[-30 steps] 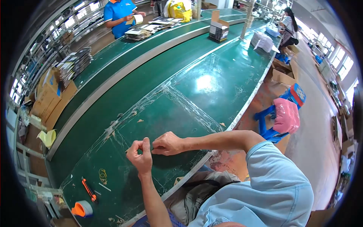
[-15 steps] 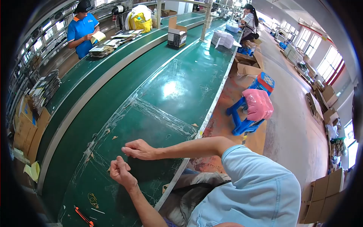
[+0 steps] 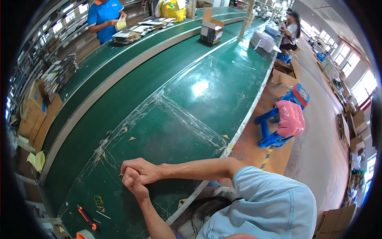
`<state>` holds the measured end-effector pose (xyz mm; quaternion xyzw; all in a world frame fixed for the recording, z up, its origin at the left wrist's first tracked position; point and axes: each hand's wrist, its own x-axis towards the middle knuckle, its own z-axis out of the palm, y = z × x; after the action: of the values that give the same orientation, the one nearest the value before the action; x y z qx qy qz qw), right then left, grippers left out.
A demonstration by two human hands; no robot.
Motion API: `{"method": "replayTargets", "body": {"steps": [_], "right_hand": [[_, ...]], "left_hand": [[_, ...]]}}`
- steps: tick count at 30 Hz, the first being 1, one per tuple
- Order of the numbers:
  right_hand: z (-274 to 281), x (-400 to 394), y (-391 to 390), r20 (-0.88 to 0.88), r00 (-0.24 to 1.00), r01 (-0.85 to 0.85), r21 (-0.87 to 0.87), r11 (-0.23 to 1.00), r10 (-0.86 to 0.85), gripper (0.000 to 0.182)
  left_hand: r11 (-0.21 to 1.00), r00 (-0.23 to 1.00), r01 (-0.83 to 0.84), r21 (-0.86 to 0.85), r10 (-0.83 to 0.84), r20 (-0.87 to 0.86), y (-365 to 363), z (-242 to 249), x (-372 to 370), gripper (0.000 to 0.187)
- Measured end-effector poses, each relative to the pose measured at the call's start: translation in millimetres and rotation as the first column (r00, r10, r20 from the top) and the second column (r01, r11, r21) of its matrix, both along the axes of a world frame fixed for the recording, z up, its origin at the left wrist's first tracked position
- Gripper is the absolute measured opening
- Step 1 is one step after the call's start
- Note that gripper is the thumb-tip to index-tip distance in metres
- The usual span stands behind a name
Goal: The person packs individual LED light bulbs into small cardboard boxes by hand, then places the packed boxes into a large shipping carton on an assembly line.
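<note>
My left hand [image 3: 133,182] and my right hand [image 3: 140,169] are pressed together just above the green work table [image 3: 167,139], close to its near edge. The right hand lies over the curled fingers of the left. Both fists are closed, and nothing shows between the fingers. Under and around them, strips of clear tape [image 3: 187,119] are stuck across the table top. An orange utility knife [image 3: 85,218], a yellow rubber band [image 3: 98,202] and a tape roll [image 3: 83,235] lie to the lower left of my hands.
A conveyor belt [image 3: 119,79] runs along the far side of the table. Further up stand an open cardboard box [image 3: 211,30] and a white paper stack [image 3: 264,40]. A blue stool with a pink cushion [image 3: 288,119] stands on the right. A person in a blue shirt [image 3: 104,16] sorts papers; another person [image 3: 290,30] sits far off.
My hands were apart half a second ago, the right reaching left above the left fist. They have now come together, the right hand resting over the left. The view has tilted a little.
</note>
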<state>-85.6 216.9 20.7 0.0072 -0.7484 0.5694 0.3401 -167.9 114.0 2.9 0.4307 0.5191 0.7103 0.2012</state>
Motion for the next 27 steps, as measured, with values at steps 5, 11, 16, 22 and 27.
{"method": "replayTargets", "body": {"steps": [5,11,16,22,27], "right_hand": [[-14.6,-3.3,1.5,-0.028,0.999,0.026,-0.023,0.999,-0.027,0.037],[-3.7,-3.9,4.2,0.02,0.999,-0.035,-0.063,0.997,0.036,0.034],[-8.1,-9.0,3.4,-0.004,1.0,-0.011,-0.063,0.998,0.011,0.032],[-4.7,-9.4,1.4,0.02,1.0,-0.003,-0.061,0.998,0.004,0.03],[-1.4,-3.5,1.2,0.066,0.996,-0.054,-0.162,0.985,0.065,0.024]], "left_hand": [[0.992,0.983,0.031,-0.122,-0.008,0.185,-1.7,2.5,2.1,0.039],[0.996,0.949,-0.028,-0.082,0.053,0.311,4.9,12.1,9.6,0.028],[0.998,0.929,-0.038,-0.052,0.054,0.365,5.7,11.5,9.1,0.029],[0.998,0.929,0.06,-0.014,-0.051,0.368,1.3,-5.0,-3.5,0.026],[0.997,0.921,0.015,-0.069,0.013,0.39,3.1,0.4,2.2,0.017]]}}
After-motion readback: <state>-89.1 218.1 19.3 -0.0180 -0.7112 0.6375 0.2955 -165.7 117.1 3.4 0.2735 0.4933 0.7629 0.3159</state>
